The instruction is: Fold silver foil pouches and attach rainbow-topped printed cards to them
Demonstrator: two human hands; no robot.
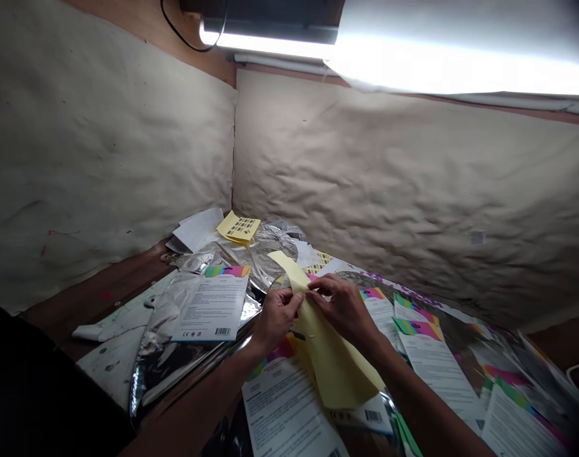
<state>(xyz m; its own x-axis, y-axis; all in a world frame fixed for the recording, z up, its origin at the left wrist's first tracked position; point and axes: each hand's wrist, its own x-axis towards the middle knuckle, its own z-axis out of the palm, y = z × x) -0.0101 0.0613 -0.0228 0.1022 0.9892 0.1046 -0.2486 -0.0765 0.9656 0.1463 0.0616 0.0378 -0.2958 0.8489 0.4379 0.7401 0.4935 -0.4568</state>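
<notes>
A long yellow paper sheet (pixel 325 358), its plain side showing, hangs in a curve between my forearms. My left hand (pixel 277 317) pinches its left edge near the top, thumb in front. Close beside it, my right hand (pixel 341 308) has thumb and fingertips closed at the sheet's right edge; anything smaller between them is too fine to make out. Under the sheet lie white printed cards (pixel 284 412) with rainbow-coloured tops, partly covered by it. Another such card (pixel 211 308), with a barcode, lies to the left of my hands on silvery film.
Yellow label sheets (pixel 239 227) with rows of black print lie at the back, beside white papers (pixel 199 230). Crumpled silver film (pixel 270 247) covers part of the table. More printed cards (pixel 437 362) spread to the right. Paper-covered walls (pixel 389 184) stand close behind, under a tube light (pixel 270 46).
</notes>
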